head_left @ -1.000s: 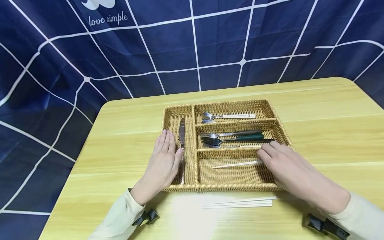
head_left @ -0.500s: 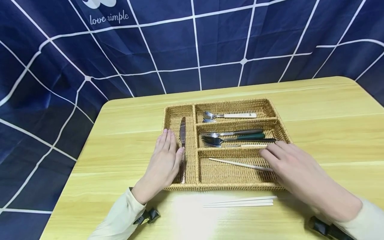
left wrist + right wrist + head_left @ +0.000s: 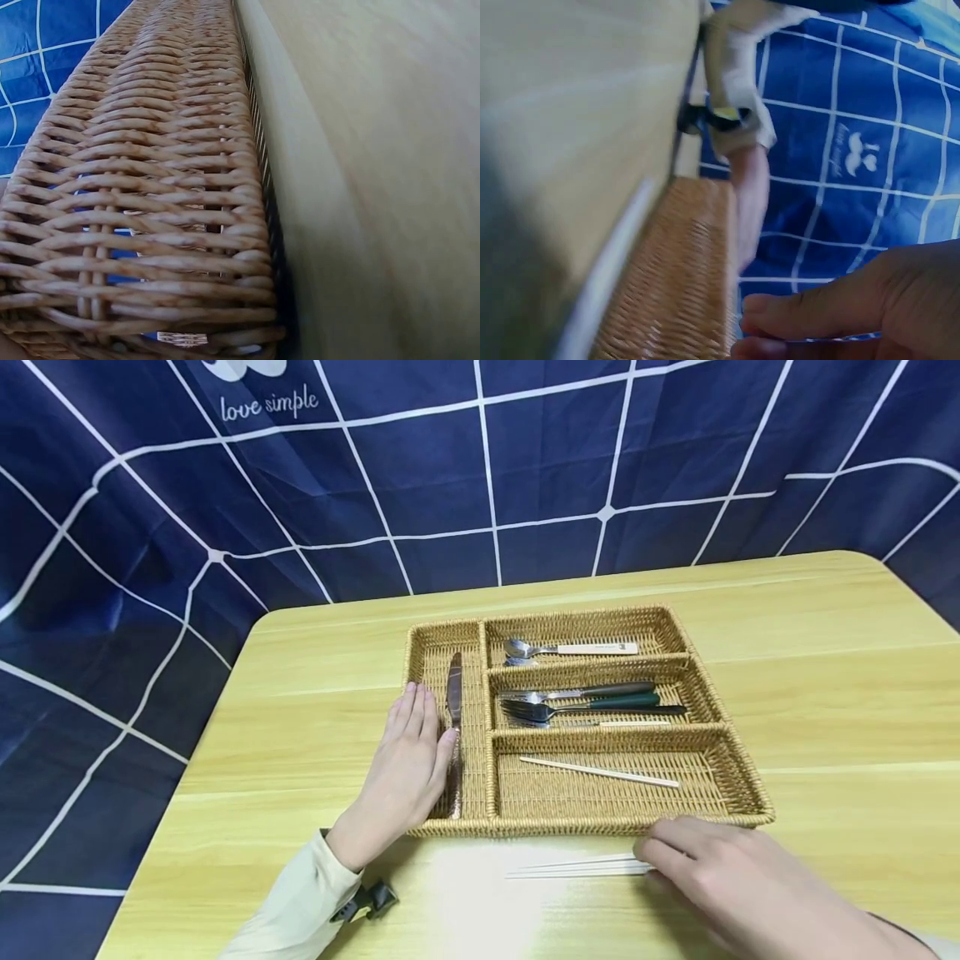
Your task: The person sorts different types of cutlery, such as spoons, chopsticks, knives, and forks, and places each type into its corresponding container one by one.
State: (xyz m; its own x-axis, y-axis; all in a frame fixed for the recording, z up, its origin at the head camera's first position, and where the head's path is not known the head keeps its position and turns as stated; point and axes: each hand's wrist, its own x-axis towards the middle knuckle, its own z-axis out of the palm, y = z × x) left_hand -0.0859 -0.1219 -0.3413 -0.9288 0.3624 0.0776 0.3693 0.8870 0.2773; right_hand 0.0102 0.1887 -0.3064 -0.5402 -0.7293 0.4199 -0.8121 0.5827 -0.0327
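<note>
My left hand (image 3: 401, 777) lies with straight fingers against the left wall of a woven cutlery tray (image 3: 570, 827). Beside its thumb is a table knife (image 3: 455, 693) in the left compartment. A single chopstick (image 3: 600, 772) lies at a slant in the front compartment. In front of the tray, loose white chopsticks (image 3: 570, 867) lie on the table. My right hand (image 3: 720, 877) is over their right end, fingers loosely bent. In the right wrist view nothing shows between its thumb (image 3: 802, 315) and finger, which appear above the chopsticks. The left wrist view shows mostly wicker (image 3: 165, 172).
Several forks (image 3: 600, 703) with dark handles fill the middle compartment, along with a pale-handled piece. A white-handled spoon (image 3: 596, 649) lies in the back compartment. A blue curtain (image 3: 420, 468) hangs behind the wooden table (image 3: 847, 693).
The right hand has let go of the chopstick in the front compartment and moved out over the tray's front rim to the chopsticks on the table. The left hand stays put.
</note>
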